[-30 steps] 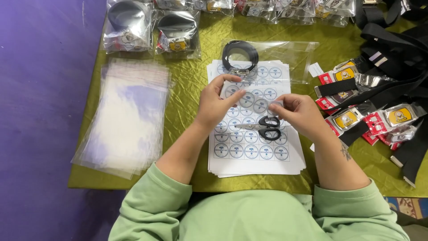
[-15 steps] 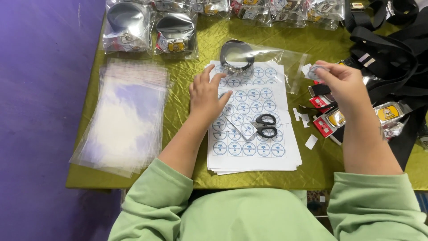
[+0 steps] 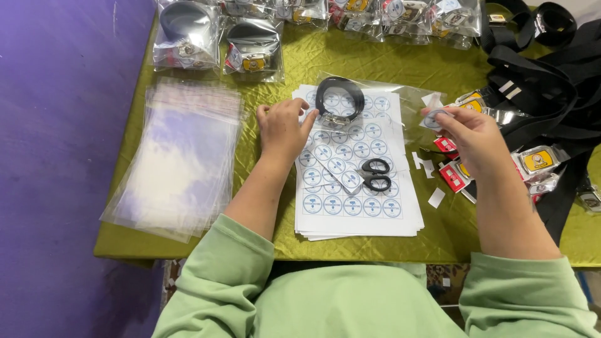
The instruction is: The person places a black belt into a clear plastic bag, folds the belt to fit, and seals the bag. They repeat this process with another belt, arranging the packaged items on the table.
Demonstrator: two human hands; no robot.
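A: What are the two hands doing?

B: The left hand (image 3: 283,130) rests on a stack of sticker sheets (image 3: 352,206), its fingers curled with the tips by a clear bag (image 3: 400,100) that holds one coiled black belt (image 3: 340,98). The right hand (image 3: 472,134) is raised over the table's right side — its thumb and forefinger pinch one small round sticker (image 3: 434,117).

A: How many things lie nearby?

B: One pair of black-handled scissors (image 3: 374,174) lies on the top sheet, just right of the left wrist. One pile of empty clear bags (image 3: 178,156) sits well to the left on the green tablecloth (image 3: 275,235). Two bagged belts (image 3: 216,40) show at the upper left, more along the top edge — too crowded to count. Loose black belts (image 3: 538,94) are heaped on the right. About four white paper scraps (image 3: 436,198) lie beside the sheets.
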